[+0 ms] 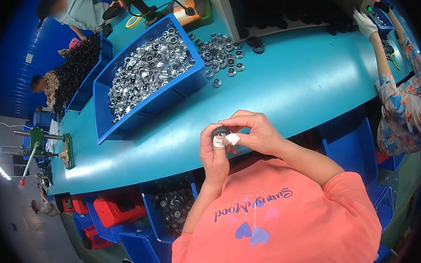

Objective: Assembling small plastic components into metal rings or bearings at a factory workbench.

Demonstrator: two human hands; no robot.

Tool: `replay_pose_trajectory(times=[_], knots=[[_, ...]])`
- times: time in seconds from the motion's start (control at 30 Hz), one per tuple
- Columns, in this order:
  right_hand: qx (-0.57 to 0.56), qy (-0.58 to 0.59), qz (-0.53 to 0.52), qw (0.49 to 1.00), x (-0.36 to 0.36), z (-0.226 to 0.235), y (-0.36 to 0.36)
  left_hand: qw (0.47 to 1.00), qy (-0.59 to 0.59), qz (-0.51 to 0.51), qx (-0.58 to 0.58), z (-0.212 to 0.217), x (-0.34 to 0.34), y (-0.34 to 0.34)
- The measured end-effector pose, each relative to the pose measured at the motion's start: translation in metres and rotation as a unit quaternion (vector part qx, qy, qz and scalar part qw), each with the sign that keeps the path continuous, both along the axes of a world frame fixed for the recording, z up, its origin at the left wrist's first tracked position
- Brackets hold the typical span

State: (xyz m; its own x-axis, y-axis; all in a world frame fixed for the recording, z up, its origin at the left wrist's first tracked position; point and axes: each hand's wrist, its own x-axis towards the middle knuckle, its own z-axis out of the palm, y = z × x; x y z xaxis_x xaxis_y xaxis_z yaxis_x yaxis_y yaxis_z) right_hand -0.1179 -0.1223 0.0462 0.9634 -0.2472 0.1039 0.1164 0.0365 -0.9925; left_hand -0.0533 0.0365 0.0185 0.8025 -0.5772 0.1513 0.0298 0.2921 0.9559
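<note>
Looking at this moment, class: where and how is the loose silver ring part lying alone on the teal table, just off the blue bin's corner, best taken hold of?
Probably by its outer rim, from straight above. The silver ring part lies flat on the teal table, with bare surface around it and the blue bin to one side, so fingertips could pinch opposite edges.

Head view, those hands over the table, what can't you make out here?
- Small dark round part: mostly hidden by the left hand and right hand.
- White cloth: only a bit shows between the fingers.
- Silver parts in the blue bin: too small to tell apart.
</note>
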Motion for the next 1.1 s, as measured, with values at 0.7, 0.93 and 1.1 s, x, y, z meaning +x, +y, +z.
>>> replay_pose_trajectory(times=[0.7, 0.93, 1.1], knots=[[0.252, -0.028, 0.003, 0.967, 0.012, -0.02, 0.017, 0.999, -0.032, 0.04, -0.006, -0.008, 0.005, -0.004], [0.196, -0.027, -0.045, 0.979, 0.012, -0.036, 0.027, 0.988, -0.077, 0.103, 0.082, -0.007, 0.006, -0.011], [0.227, 0.062, -0.022, 0.972, 0.016, -0.022, 0.013, 0.994, -0.034, -0.005, 0.104, 0.004, 0.021, -0.007]])
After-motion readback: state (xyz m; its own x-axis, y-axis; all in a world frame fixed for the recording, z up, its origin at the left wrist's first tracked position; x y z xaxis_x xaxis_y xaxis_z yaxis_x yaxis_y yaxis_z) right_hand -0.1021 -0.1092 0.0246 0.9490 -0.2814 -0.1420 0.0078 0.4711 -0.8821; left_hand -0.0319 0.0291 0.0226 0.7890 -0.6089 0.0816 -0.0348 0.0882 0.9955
